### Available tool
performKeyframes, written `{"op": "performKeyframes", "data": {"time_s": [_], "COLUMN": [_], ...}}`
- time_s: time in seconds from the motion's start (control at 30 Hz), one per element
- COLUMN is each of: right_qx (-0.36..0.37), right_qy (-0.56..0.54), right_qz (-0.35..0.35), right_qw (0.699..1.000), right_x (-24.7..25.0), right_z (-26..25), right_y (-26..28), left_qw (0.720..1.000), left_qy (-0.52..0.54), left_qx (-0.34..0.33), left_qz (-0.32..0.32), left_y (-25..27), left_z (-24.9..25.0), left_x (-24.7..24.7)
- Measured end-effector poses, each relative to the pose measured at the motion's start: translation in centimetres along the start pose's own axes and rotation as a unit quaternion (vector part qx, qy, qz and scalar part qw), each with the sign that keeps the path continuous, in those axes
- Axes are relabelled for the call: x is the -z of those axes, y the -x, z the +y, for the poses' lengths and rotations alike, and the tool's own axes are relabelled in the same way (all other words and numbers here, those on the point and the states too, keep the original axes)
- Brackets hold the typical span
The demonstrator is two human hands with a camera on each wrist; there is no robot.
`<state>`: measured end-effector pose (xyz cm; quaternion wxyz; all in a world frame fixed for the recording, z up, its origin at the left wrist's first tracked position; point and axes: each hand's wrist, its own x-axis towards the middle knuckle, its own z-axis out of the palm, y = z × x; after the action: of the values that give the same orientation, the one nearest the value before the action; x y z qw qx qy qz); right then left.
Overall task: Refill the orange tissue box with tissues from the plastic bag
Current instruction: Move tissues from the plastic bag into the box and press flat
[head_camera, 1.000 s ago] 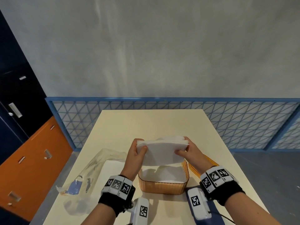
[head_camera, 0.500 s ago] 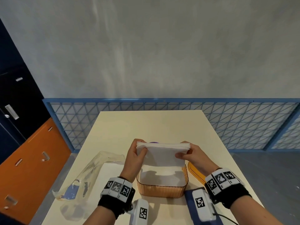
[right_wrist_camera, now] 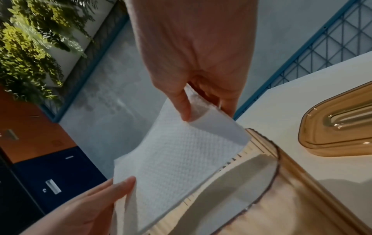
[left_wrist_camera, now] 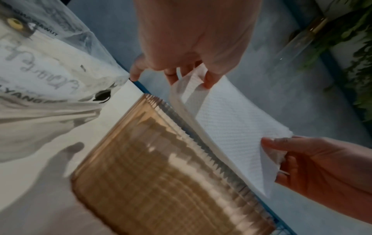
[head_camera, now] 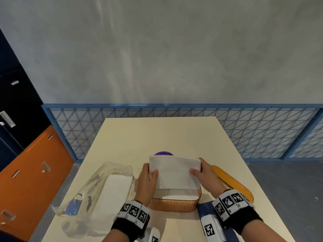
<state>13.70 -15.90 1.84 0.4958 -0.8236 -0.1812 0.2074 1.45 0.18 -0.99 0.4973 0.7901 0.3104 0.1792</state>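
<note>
Grey plaster wall (head_camera: pixel 174 49) and a blue lattice railing (head_camera: pixel 253 130) stand behind a cream tabletop (head_camera: pixel 157 135), with orange and dark cabinets (head_camera: pixel 31 172) off to the left.

Near the middle of the tabletop, close to the person, sits the orange tissue box (head_camera: pixel 174 204) — ribbed, see-through, its top open. Both hands hold a stack of white tissues (head_camera: pixel 174 173) at the box's mouth, its lower edge already down past the rim and its upper part tilted toward the far side. The left hand (head_camera: pixel 146 179) grips the stack's left edge, thumb on the near face and fingers (left_wrist_camera: pixel 209 81) curled behind it. The right hand (head_camera: pixel 206 175) pinches the right edge the same way, thumb in front, fingers (right_wrist_camera: pixel 227 109) wrapped round the back.

Left of the box, just beside the left hand, lies the plastic bag (head_camera: pixel 97 187) — clear, printed with lettering, white tissues showing inside. To the right of the box the orange lid (head_camera: pixel 234 184) rests on the tabletop, partly behind the right wrist. A purple round thing (head_camera: pixel 164 153) peeks out past the top of the stack; what it is cannot be told. A dark blue flat item (head_camera: pixel 204 206) lies under the right wrist at the near edge.
</note>
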Motion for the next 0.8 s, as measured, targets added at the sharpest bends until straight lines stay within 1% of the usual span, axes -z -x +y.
{"op": "performKeyframes", "data": {"time_s": [0.07, 0.1, 0.17, 0.2, 0.3, 0.43, 0.5, 0.53, 0.6, 0.63, 0.67, 0.7, 0.73, 0.77, 0.8], "right_qx": [-0.031, -0.045, -0.072, -0.083, -0.091, -0.072, -0.035, 0.003, 0.109, 0.153, 0.179, 0.193, 0.184, 0.16, 0.133], "right_qy": [-0.015, -0.002, 0.047, 0.074, 0.142, 0.204, 0.264, 0.312, 0.398, 0.418, 0.434, 0.457, 0.485, 0.512, 0.532], "right_qz": [0.001, -0.001, -0.009, -0.01, -0.001, 0.008, 0.007, 0.017, 0.057, 0.066, 0.051, 0.008, -0.056, -0.12, -0.168], "right_qw": [0.999, 0.999, 0.996, 0.994, 0.986, 0.976, 0.964, 0.95, 0.909, 0.893, 0.881, 0.868, 0.853, 0.835, 0.819], "right_x": [-0.3, -0.5, -1.3, -1.6, -2.5, -3.4, -3.7, -3.8, -3.8, -3.6, -3.5, -3.2, -3.0, -2.7, -2.5], "right_z": [0.1, 0.4, 1.3, 1.7, 2.4, 2.2, 2.0, 2.0, 1.9, 1.8, 1.7, 1.6, 1.8, 1.9, 2.0], "right_y": [-0.2, -0.5, -1.0, -1.1, -1.3, -1.1, -0.5, -0.1, 0.7, 0.8, 0.9, 0.9, 0.8, 0.8, 0.6], "left_qw": [0.997, 0.993, 0.98, 0.972, 0.948, 0.912, 0.898, 0.89, 0.874, 0.865, 0.85, 0.827, 0.8, 0.772, 0.749], "left_qy": [-0.059, -0.095, -0.169, -0.206, -0.304, -0.403, -0.435, -0.452, -0.479, -0.487, -0.496, -0.511, -0.532, -0.556, -0.576], "left_qx": [0.039, 0.066, 0.108, 0.111, 0.084, 0.057, 0.038, 0.018, -0.052, -0.094, -0.131, -0.158, -0.172, -0.173, -0.164], "left_qz": [0.018, 0.02, 0.0, -0.013, -0.035, -0.051, -0.053, -0.05, -0.053, -0.078, -0.12, -0.171, -0.218, -0.257, -0.283], "left_y": [-0.1, -0.2, -0.4, -0.5, -0.9, -0.8, -0.8, -0.7, -0.8, -0.8, -0.9, -1.0, -1.1, -1.3, -1.5], "left_z": [0.1, 0.1, -0.1, -0.2, -0.5, -0.2, -0.1, 0.0, 0.2, 0.3, 0.5, 0.6, 0.6, 0.6, 0.6], "left_x": [-0.1, -0.2, -0.5, -0.6, -1.0, -1.0, -0.9, -0.8, -0.3, -0.1, 0.1, 0.4, 0.6, 0.8, 1.0]}}
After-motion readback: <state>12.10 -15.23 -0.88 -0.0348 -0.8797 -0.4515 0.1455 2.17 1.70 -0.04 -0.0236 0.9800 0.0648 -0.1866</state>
